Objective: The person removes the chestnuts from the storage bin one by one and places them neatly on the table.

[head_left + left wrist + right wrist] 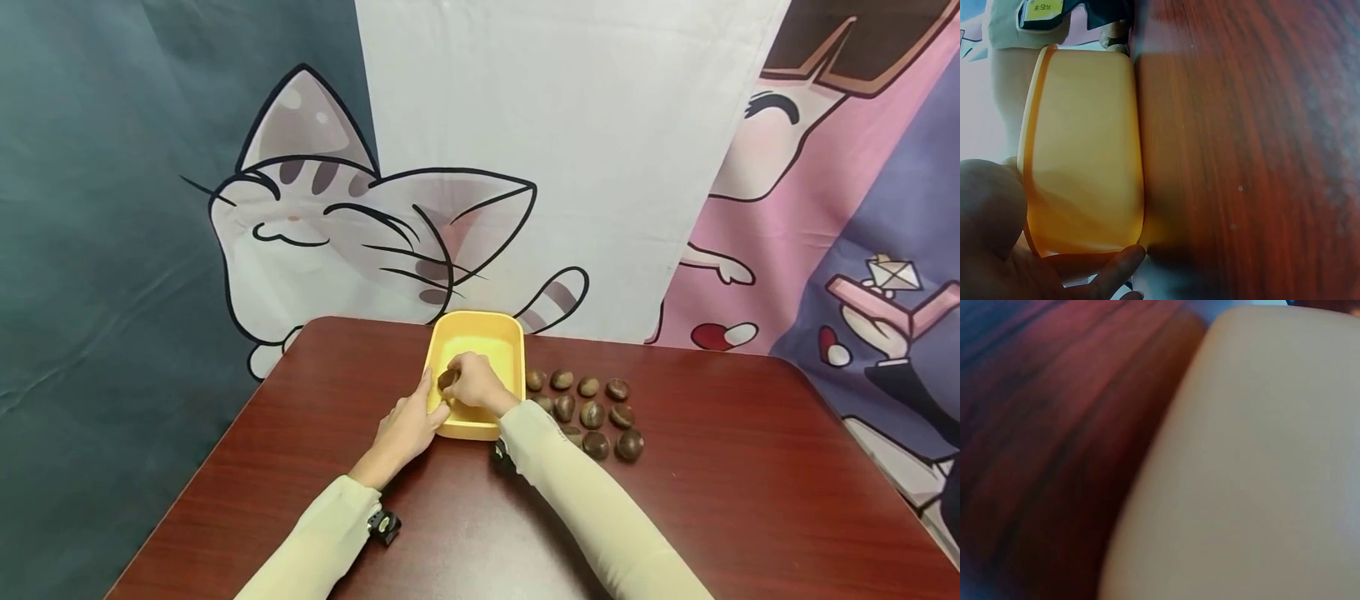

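A yellow rectangular tray rests on the table, and its outer wall fills much of the left wrist view. My left hand grips the tray's near left side, thumb over the rim and fingers against the outside. Over the inside of the tray, my right hand pinches a brown chestnut close to the left wall. The right wrist view holds only the tray's pale wall and the tabletop; the right fingers do not appear there.
Several chestnuts lie in rough rows on the dark red wooden table, just right of the tray. My right forearm partly covers the nearest ones. Behind the table's far edge hangs a cartoon-printed cloth.
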A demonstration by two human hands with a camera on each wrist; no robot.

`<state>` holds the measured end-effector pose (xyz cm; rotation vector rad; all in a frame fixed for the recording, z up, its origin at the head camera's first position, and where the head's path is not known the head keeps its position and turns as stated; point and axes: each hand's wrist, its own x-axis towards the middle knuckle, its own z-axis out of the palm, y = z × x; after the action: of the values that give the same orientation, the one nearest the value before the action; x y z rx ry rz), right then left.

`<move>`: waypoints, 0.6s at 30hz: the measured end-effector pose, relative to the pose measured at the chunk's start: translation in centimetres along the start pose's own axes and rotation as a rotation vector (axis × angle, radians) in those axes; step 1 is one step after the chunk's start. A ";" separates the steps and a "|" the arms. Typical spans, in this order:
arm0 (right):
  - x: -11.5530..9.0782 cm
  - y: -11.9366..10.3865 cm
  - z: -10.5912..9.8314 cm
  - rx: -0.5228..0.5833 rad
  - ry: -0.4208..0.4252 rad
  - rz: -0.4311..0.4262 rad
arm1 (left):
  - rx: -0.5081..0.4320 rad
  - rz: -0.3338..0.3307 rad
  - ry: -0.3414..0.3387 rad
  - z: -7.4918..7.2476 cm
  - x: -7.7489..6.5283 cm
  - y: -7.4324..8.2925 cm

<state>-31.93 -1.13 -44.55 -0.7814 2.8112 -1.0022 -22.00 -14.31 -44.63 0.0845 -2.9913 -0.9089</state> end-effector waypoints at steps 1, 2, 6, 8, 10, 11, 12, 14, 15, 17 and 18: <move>-0.1 0.0 -0.3 -0.002 0.009 -0.005 | 0.000 -0.001 -0.002 0.0 0.0 0.0; -0.2 0.1 -0.7 -0.002 0.021 -0.010 | -0.002 -0.002 -0.004 0.1 0.0 0.0; -1.1 0.4 -2.8 0.030 0.045 -0.030 | -0.003 -0.006 -0.010 0.1 0.1 -0.1; -1.9 0.8 -4.1 0.040 0.048 -0.036 | -0.006 -0.007 -0.012 0.1 0.1 -0.1; -2.9 1.3 -5.5 0.043 0.055 -0.035 | -0.008 -0.002 -0.012 0.1 0.2 -0.1; -3.5 1.7 -6.3 0.045 0.057 -0.034 | -0.011 0.001 -0.014 0.1 0.2 -0.1; -4.1 2.0 -7.0 0.045 0.056 -0.028 | -0.010 0.004 -0.014 0.0 0.2 -0.1; -5.4 2.6 -8.5 0.049 0.059 -0.007 | -0.010 0.001 -0.009 0.0 0.1 -0.1; -6.0 2.9 -9.2 0.052 0.056 -0.002 | -0.010 -0.004 -0.009 -0.1 0.1 -0.2; -7.4 3.7 -10.7 0.047 0.056 0.006 | -0.008 -0.009 -0.007 0.0 0.1 -0.1; -8.1 4.1 -11.4 0.040 0.060 0.013 | -0.008 -0.013 -0.007 0.0 0.1 0.0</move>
<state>-29.17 11.98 -38.99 -0.7403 2.8319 -1.0946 -22.14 -14.32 -44.64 0.1007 -2.9969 -0.9247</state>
